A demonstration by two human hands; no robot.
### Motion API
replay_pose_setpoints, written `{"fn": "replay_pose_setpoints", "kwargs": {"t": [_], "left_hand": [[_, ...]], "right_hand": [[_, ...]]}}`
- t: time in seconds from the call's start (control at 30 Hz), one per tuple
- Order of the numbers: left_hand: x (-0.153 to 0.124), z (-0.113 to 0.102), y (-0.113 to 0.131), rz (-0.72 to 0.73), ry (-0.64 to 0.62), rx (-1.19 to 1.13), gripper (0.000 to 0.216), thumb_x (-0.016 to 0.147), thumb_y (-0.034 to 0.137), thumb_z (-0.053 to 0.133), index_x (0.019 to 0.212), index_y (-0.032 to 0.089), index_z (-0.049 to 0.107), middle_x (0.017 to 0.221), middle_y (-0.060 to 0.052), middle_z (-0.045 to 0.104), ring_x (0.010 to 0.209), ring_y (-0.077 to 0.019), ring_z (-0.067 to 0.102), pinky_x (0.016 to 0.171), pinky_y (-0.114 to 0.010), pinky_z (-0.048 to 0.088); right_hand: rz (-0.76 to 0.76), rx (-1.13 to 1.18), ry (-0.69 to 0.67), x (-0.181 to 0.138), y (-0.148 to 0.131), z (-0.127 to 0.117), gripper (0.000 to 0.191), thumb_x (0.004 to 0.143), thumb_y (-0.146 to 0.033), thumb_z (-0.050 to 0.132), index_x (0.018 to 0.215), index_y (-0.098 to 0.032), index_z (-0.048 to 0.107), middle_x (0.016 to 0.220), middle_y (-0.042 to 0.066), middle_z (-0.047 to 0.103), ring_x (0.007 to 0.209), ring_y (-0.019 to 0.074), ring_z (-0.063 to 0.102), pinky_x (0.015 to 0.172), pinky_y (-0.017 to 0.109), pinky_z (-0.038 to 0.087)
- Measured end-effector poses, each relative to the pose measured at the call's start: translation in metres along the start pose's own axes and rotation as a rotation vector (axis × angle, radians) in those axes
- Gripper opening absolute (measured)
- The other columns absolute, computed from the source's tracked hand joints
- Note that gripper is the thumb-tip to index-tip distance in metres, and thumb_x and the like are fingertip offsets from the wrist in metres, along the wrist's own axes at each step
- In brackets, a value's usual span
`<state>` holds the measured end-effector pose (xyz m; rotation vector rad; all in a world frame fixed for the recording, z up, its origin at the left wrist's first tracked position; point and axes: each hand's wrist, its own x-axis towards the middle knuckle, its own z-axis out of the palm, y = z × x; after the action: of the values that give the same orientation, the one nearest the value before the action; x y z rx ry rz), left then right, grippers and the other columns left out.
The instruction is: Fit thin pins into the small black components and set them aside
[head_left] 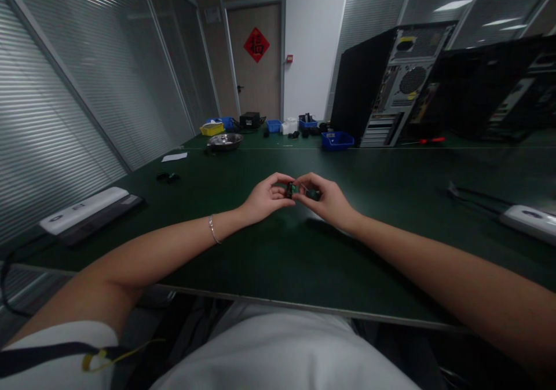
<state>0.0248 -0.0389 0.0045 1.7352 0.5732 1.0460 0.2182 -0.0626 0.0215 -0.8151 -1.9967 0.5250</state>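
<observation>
A small circuit board (pixel 292 189) is sitting between the two hands, to the right of the metal bowl (pixel 225 141) and nearer the person. The left hand (pixel 271 196) is grasping its left side between thumb and fingers. The right hand (pixel 324 199) is curling around a dark piece (pixel 313 195), its thumb and forefinger tips meeting the board's right edge; whether they are pinching it, I cannot tell. The board is probably weighing little, feeling stiff yet fragile, so the edges are offering the safest hold, with fingertips staying off the components and any squeeze staying light. Its smallness is likely making it easy to drop.

Farther out, dark bits (pixel 168 177) are lying left of the bowl and nearer the person. A yellow tray (pixel 212 128) is standing just behind the bowl. Right of it, well apart, a blue tray (pixel 337 141) is resting beside a computer tower (pixel 391 88).
</observation>
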Motion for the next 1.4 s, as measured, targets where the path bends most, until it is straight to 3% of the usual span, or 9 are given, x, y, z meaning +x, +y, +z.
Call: {"fn": "replay_pose_setpoints", "kwargs": {"t": [0.17,0.6,0.83,1.1,1.23,1.4], "left_hand": [[-0.001,0.003,0.002,-0.027,-0.052,-0.019,0.046,0.071,0.005,0.068,0.114,0.015,0.051,0.112,-0.010,0.057,0.100,-0.0184,0.061,0.091,-0.039,0.048],[-0.005,0.005,0.009,-0.062,0.050,0.135,0.043,0.068,0.011,0.073,0.104,0.014,0.049,0.090,-0.005,0.059,0.077,-0.0145,0.064,0.073,-0.029,0.052],[-0.001,0.003,0.004,-0.193,0.003,-0.158,0.044,0.072,0.014,0.071,0.109,0.014,0.048,0.106,-0.010,0.060,0.092,-0.0190,0.064,0.087,-0.037,0.050],[0.003,-0.002,0.000,-0.388,0.070,-0.369,0.032,0.080,0.008,0.063,0.109,0.011,0.049,0.097,-0.013,0.066,0.089,-0.0198,0.067,0.085,-0.036,0.053],[0.014,-0.018,-0.002,-0.384,0.162,-0.502,0.020,0.083,0.008,0.058,0.103,0.008,0.054,0.099,-0.016,0.065,0.091,-0.0215,0.067,0.085,-0.034,0.054],[0.029,-0.075,-0.008,-0.375,0.406,-0.619,0.011,0.087,0.006,0.049,0.092,0.004,0.058,0.095,-0.017,0.064,0.092,-0.0210,0.066,0.082,-0.027,0.056]], "right_hand": [[-0.033,-0.101,0.009,-0.002,0.001,0.001,0.021,0.080,-0.029,0.061,0.099,-0.021,0.060,0.083,0.003,0.063,0.074,0.0163,0.057,0.065,0.028,0.041],[-0.026,-0.236,-0.022,-0.002,0.003,0.003,0.023,0.080,-0.026,0.060,0.102,-0.019,0.059,0.087,0.003,0.065,0.075,0.0149,0.058,0.066,0.025,0.043],[-0.002,-0.292,-0.044,-0.002,0.009,0.000,0.025,0.080,-0.025,0.060,0.104,-0.020,0.059,0.089,0.003,0.065,0.076,0.0150,0.058,0.068,0.026,0.043],[-0.007,-0.314,-0.080,-0.002,0.012,0.000,0.030,0.081,-0.028,0.060,0.110,-0.021,0.060,0.094,0.004,0.064,0.081,0.0157,0.059,0.070,0.026,0.044],[0.030,-0.302,-0.052,-0.001,0.016,-0.001,0.042,0.081,-0.033,0.062,0.121,-0.022,0.054,0.091,0.004,0.064,0.076,0.0153,0.058,0.069,0.028,0.044],[0.071,-0.305,-0.044,0.001,0.022,-0.006,0.040,0.081,-0.036,0.062,0.118,-0.021,0.056,0.091,0.004,0.065,0.075,0.0158,0.058,0.069,0.029,0.045]]}}
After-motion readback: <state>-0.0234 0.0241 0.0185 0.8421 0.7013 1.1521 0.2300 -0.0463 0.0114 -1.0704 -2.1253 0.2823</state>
